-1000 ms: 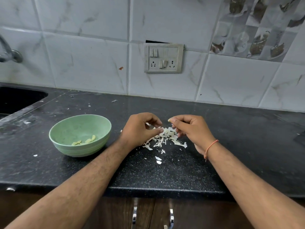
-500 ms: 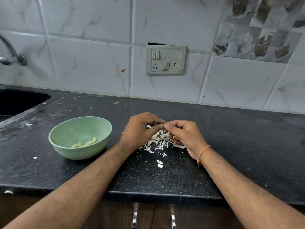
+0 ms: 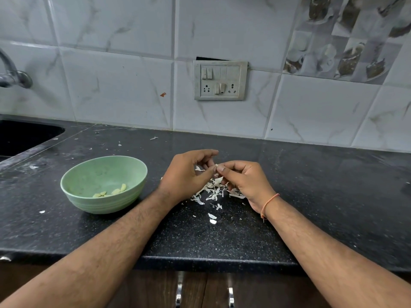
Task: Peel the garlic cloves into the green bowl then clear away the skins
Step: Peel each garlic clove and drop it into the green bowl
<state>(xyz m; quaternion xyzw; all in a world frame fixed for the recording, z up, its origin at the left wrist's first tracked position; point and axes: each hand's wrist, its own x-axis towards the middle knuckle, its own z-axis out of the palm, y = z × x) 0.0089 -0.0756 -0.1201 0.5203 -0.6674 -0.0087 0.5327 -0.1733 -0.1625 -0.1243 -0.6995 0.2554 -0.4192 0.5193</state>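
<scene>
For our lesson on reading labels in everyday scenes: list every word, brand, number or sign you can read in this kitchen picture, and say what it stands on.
There is no readable text in this picture.
Switch plate: no lettering shows; any fine marking is too small to tell.
Green bowl: plain, no label.
Decorative wall tiles: cup and teapot pictures only, no words.
Counter: unmarked.

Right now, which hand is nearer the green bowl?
Left. The left hand is just right of the green bowl, with a small gap; the right hand lies farther right, beyond the left hand, over the garlic skins.
</scene>
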